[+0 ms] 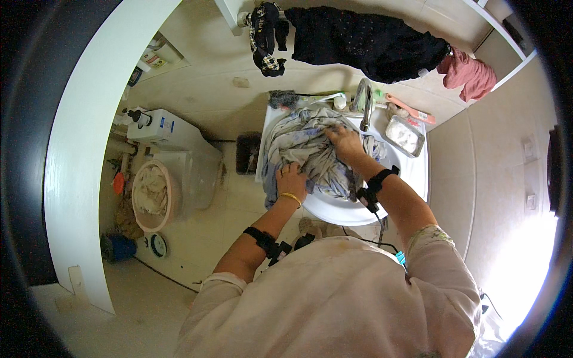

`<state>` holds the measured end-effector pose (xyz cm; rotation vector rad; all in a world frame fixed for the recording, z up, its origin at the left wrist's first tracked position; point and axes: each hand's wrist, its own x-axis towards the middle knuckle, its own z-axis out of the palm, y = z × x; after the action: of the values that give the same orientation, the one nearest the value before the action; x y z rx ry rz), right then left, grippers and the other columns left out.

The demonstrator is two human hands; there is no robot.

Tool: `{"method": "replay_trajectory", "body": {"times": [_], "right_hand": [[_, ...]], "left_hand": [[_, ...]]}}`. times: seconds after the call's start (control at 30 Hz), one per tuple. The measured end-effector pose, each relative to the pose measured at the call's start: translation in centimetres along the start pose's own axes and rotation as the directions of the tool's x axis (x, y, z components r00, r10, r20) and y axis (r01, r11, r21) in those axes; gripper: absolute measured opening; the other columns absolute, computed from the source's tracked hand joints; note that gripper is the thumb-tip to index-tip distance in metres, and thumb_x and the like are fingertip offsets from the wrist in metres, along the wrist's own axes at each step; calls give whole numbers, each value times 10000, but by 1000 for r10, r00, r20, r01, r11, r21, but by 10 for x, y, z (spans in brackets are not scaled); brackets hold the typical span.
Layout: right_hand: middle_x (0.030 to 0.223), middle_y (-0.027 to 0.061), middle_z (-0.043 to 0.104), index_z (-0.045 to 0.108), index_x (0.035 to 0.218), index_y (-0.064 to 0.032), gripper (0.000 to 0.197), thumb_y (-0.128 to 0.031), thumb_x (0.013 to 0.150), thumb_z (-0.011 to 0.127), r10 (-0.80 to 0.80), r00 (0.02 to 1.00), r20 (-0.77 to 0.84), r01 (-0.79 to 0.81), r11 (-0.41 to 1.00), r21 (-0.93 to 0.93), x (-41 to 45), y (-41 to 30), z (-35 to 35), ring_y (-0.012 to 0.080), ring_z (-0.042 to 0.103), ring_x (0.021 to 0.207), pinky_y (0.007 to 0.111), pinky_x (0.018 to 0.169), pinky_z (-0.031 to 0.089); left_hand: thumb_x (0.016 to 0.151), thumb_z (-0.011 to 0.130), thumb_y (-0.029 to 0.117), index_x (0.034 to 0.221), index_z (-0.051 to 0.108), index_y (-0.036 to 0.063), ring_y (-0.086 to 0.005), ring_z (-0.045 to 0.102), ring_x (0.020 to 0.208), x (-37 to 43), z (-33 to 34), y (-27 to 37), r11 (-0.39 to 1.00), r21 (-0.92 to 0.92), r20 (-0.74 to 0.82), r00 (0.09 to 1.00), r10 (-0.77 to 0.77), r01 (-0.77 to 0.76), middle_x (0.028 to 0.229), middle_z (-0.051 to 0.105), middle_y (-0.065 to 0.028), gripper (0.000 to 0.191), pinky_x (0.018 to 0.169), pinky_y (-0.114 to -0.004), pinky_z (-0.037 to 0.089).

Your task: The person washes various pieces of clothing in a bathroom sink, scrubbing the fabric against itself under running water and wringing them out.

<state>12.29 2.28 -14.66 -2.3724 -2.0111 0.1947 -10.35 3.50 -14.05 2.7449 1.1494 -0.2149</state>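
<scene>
A large bunched cloth (pixel 309 138), grey-white with bluish patches, is heaped over the white washbasin (pixel 340 212) and its left-hand rim. My left hand (pixel 292 181) grips the near left part of the heap, where some fabric hangs over the basin's edge. Higher up and to the right, my right hand (pixel 347 142) has its fingers sunk into the folds, so the fingertips are partly hidden. Just beyond that hand rises a curved chrome faucet (pixel 365 105). Most of the bowl is covered by the cloth.
Right of the faucet lie a metal soap dish (pixel 404 136) and a pink-handled brush (pixel 409 108). Black garments (pixel 365 42) and a pink cloth (pixel 468 74) hang above. At left stand a toilet (pixel 179 134), a pink basin with laundry (pixel 172 201) and a dark bin (pixel 247 154).
</scene>
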Motion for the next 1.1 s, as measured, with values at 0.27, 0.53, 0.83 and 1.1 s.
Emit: {"method": "replay_trajectory", "body": {"times": [0.27,0.53,0.83,1.1], "right_hand": [[1134,111,517,660,955,-105,199,-136,795,545,126,991,48,-129,990,62,-6,6,20,297,457,1122,405,862,428],[852,204,621,602,922,22,296,-257,906,504,204,978,-46,-70,528,846,-25,5,-57,332,599,835,381,784,448],[768,34,468,502,939,-11,255,-264,955,484,122,979,-163,96,428,899,-78,-36,-179,112,409,750,251,688,386],[800,116,603,560,924,-1,304,-254,804,678,102,995,-12,-55,624,780,-67,5,-111,200,558,751,311,702,448]], "left_hand": [[613,704,101,873,647,115,-321,353,1228,2,-12,-17,969,-138,-213,950,-229,203,1317,393,-104,267,943,-524,340],[655,571,-35,787,524,36,-191,512,633,43,-15,-92,749,-660,-425,853,-304,-62,672,513,-77,156,609,-332,437],[735,420,-86,817,501,23,-119,447,716,62,-65,-116,194,-952,-305,788,-535,-237,747,485,-5,159,677,-250,397],[780,573,341,982,634,14,-219,560,858,77,-76,-106,486,-857,-5,939,-344,173,984,621,-120,389,776,-359,444]]}}
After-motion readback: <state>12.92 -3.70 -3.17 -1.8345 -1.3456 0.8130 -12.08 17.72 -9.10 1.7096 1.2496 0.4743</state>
